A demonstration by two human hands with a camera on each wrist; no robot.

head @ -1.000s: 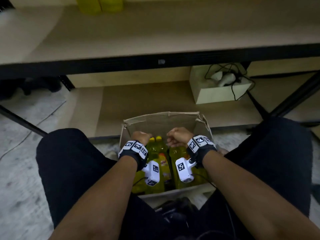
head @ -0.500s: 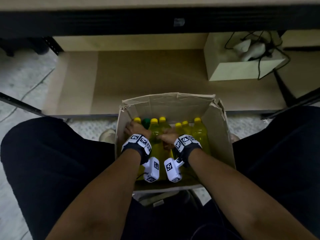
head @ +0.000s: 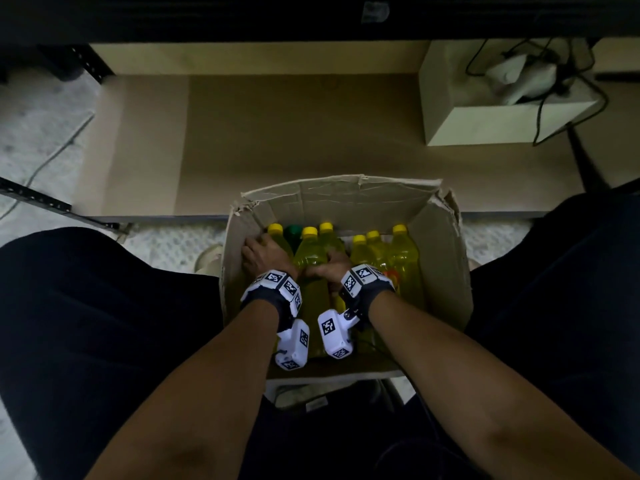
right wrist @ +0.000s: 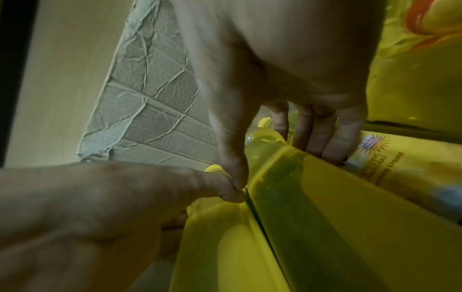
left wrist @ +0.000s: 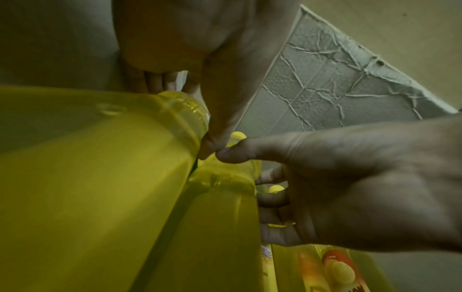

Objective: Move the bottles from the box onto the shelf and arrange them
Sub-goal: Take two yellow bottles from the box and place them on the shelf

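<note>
An open cardboard box (head: pixel 446 258) stands on the floor between my knees, with several yellow-capped bottles of yellow liquid upright in it. My left hand (head: pixel 265 254) is down at the box's left wall and grips the leftmost bottle (left wrist: pixel 100 177), thumb on one side and fingers behind. My right hand (head: pixel 327 268) grips the neighbouring bottle (right wrist: pixel 325 207) near the middle, fingers curled round its far side. The two thumbs touch between the bottles. Three more yellow bottles (head: pixel 381 258) stand at the right of the box. The wooden lower shelf (head: pixel 311 133) lies just beyond the box.
A green-capped bottle (head: pixel 294 231) stands at the back of the box. On the shelf's right stands a pale box (head: pixel 502 126) with a white device and black cables. A dark shelf beam (head: pixel 207 19) runs across the top, a slanted metal brace (head: pixel 34 199) at the left.
The head view has tilted down from the upper shelf to the box. Both hands have gone from the box's top down among the bottles and closed round two of them.
</note>
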